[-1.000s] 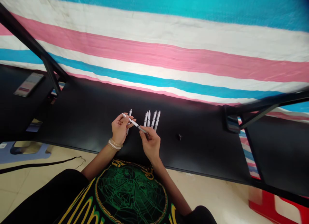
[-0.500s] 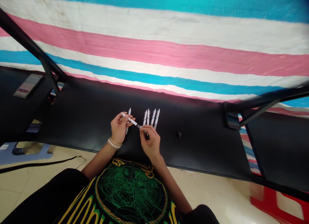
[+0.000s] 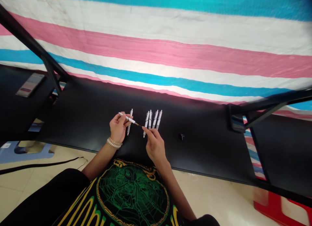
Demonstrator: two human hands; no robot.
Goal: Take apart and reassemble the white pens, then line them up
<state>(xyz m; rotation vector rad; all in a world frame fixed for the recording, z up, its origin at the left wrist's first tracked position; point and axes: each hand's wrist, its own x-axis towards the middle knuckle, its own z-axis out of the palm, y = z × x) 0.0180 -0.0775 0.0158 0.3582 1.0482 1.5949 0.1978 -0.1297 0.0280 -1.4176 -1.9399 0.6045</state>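
My left hand (image 3: 117, 130) is closed around the white barrel of a pen (image 3: 130, 120), which slants down to the right. A thin refill (image 3: 137, 124) sticks out of its lower end. My right hand (image 3: 155, 144) is at the refill's tip, fingers pressed together; whatever they hold is hidden. Behind my left fingers, a white pen (image 3: 129, 128) lies on the black table (image 3: 200, 148). Several more white pens (image 3: 154, 119) lie side by side just beyond my right hand.
A small dark object (image 3: 181, 136) lies on the table to the right. A phone (image 3: 30, 85) rests on the left table. Striped sheeting (image 3: 170, 53) hangs behind, between black metal supports. Below are a blue stool (image 3: 48, 153) and a red stool (image 3: 270, 206).
My right hand has moved slightly right and down, away from the barrel. The refill now shows bare between my hands, where a grey end section covered it before. My left hand shifted slightly left.
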